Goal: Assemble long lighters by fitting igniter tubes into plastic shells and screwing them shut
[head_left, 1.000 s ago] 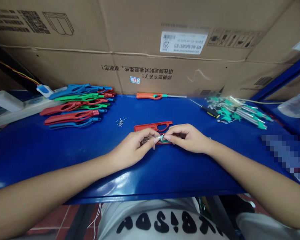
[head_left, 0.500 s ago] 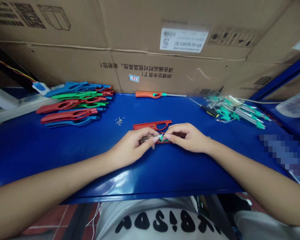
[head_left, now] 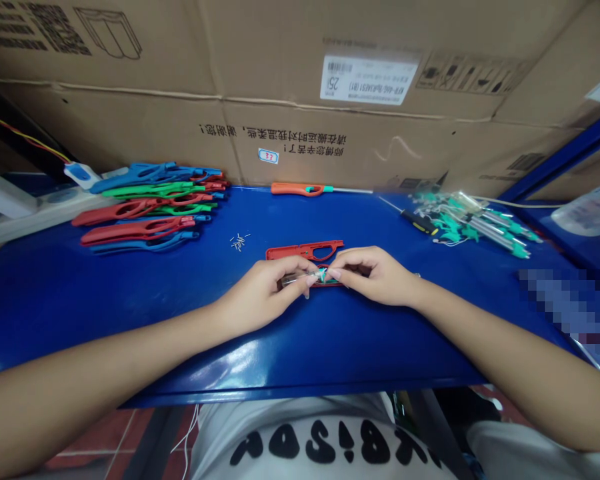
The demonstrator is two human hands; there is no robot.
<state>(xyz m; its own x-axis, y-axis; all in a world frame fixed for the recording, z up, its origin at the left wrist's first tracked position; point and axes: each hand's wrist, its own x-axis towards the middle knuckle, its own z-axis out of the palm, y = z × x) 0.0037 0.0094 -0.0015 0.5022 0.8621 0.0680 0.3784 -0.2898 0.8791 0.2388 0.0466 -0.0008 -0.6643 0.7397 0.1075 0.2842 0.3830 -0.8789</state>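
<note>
Left hand (head_left: 270,291): I grip the clear tube (head_left: 291,279).
Right hand (head_left: 373,277): fingertips closed at teal fitting (head_left: 322,274), tube's three o'clock.
Red casing half (head_left: 297,252): my hands' twelve o'clock.
Hazard: slackened pinch could drop the tube.

- I see a glossy blue tabletop (head_left: 360,343)
- Left: coloured handle shells (head_left: 115,235)
- Middle: metal bits (head_left: 239,243), red shell half (head_left: 287,253)
- Back: orange lighter (head_left: 291,189)
- Right: screwdriver (head_left: 419,222), green-tipped tubes (head_left: 493,233)

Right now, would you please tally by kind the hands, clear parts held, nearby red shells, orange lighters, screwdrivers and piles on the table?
Left hand and right hand: 2
Clear part: 1
Red shells: 2
Orange lighter: 1
Screwdriver: 1
Piles of casings, metal bits and tubes: 3
Total: 10
</note>
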